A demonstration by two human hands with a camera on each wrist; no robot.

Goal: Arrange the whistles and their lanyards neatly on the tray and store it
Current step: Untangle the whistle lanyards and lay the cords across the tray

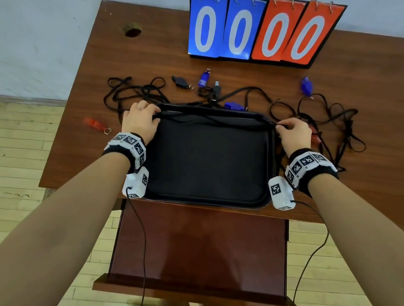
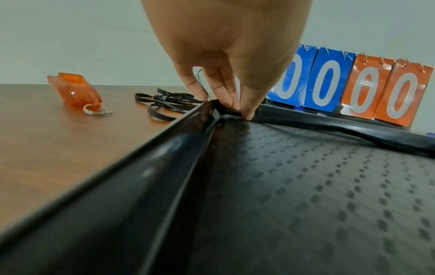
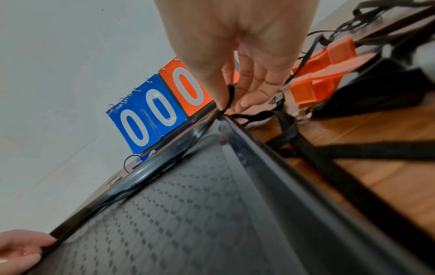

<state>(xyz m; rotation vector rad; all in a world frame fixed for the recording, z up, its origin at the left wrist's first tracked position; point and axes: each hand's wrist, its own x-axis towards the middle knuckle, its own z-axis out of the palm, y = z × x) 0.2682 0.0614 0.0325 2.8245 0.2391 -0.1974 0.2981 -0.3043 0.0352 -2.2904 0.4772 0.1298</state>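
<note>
Lanyard [image 1: 214,121] stretched along tray [image 1: 206,198] far rim, pinched at left corner by left hand [image 1: 140,121], right corner by right hand [image 1: 293,135].

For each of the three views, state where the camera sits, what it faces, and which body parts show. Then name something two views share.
Head: above, facing down at the tray; both forearms, left hand, right hand.
Left wrist: along the left hand at the tray's far left corner.
Right wrist: along the right hand pinching a lanyard.
Shared: scoreboard.
</note>
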